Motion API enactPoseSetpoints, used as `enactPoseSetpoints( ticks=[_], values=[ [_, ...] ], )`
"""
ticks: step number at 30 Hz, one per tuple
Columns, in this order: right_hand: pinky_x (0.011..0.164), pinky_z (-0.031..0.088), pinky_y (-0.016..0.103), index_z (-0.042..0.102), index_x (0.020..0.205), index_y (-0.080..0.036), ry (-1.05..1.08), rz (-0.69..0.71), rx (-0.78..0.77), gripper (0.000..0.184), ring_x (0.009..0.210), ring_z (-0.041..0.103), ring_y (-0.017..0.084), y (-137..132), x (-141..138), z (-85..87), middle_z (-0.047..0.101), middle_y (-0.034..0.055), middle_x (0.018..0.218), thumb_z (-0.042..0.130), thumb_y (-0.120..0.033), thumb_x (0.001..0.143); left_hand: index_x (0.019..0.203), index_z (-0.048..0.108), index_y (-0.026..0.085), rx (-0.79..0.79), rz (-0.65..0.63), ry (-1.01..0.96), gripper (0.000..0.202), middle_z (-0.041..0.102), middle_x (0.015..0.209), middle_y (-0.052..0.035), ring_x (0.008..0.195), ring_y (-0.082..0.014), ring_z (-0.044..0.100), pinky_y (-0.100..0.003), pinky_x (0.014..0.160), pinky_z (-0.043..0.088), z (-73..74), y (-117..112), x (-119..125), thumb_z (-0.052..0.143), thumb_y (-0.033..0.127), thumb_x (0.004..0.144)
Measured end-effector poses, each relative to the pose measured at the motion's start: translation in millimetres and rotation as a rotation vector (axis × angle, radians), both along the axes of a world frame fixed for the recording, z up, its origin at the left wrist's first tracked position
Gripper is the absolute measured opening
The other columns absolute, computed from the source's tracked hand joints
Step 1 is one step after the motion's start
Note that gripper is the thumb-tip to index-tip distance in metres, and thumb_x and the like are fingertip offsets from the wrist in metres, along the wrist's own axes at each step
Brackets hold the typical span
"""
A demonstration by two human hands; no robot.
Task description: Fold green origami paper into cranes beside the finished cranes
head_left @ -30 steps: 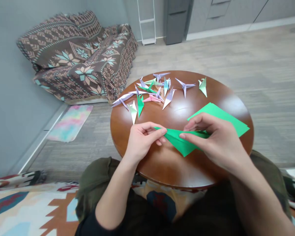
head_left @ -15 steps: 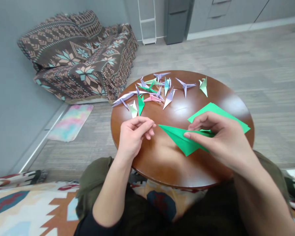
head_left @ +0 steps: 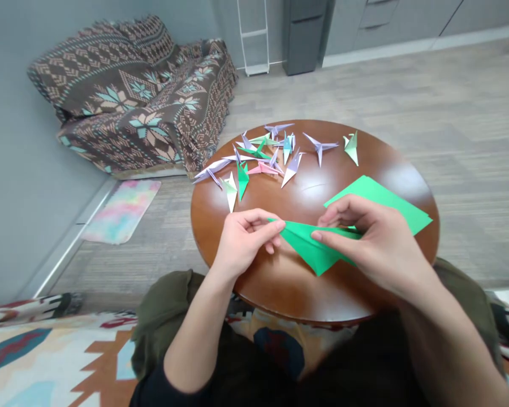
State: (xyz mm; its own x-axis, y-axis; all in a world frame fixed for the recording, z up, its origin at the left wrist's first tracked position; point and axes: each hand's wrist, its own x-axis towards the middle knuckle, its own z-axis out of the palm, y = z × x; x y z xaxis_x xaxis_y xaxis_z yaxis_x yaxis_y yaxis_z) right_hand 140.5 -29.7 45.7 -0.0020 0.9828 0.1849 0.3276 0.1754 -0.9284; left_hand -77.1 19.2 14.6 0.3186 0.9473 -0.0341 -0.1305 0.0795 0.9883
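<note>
A folded sheet of green origami paper [head_left: 316,251] is held above the table, its lower corner pointing down toward me. My left hand [head_left: 252,240] pinches its left tip between thumb and fingers. With thumb on the near side and fingers behind, my right hand [head_left: 371,237] grips its right part and hides that end. Behind my right hand lies a stack of flat green paper [head_left: 382,198]. Several folded paper cranes, among them a pink crane [head_left: 263,168], a dark green crane [head_left: 242,181] and a purple crane [head_left: 320,148], stand and lie beyond my left hand.
The round brown wooden table [head_left: 305,299] stands in front of my knees. A pale green crane [head_left: 351,148] sits near its far right edge. Beyond are a sofa with a patterned cover [head_left: 152,107], a pastel mat [head_left: 123,212] and a white rack [head_left: 254,51].
My left hand has moved right and now pinches the left tip of the folded green paper. My right hand, still gripping the paper, has shifted slightly left.
</note>
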Motion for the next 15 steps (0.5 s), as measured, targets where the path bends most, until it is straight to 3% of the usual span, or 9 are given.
enactPoseSetpoints(
  ticks=[4,10,15],
  values=[
    [0.07,0.057,0.029,0.066,0.083,-0.022,0.024,0.004,-0.016,0.017,0.076,0.07,0.018,-1.4,-2.0,0.8,0.074,0.0003,0.082,0.083,-0.022,0.079,0.081,0.075,0.015,0.011,0.022,-0.012,0.024,0.066,0.054,0.0019,0.041,-0.0067,0.053,-0.017,0.041,0.04,1.1,-1.9,2.7,0.086,0.036,0.079],
    [0.068,0.057,0.03,0.066,0.081,-0.022,0.027,-0.007,-0.018,0.017,0.074,0.07,0.019,-2.0,-5.6,2.8,0.073,0.0006,0.08,0.083,-0.024,0.079,0.076,0.073,0.014,-0.028,-0.112,0.082,0.031,0.063,0.05,0.0025,0.039,-0.0069,0.049,-0.018,0.039,0.036,5.0,-10.2,10.4,0.091,0.039,0.072],
    [0.07,0.059,0.031,0.069,0.083,-0.022,0.053,-0.002,-0.046,0.02,0.074,0.071,0.019,-2.3,-4.2,3.2,0.074,0.0002,0.08,0.087,-0.029,0.077,0.065,0.067,0.014,0.033,-0.056,0.15,0.039,0.056,0.043,0.0042,0.036,-0.0063,0.045,-0.019,0.039,0.033,8.6,-13.5,13.0,0.092,0.044,0.07]
  ],
)
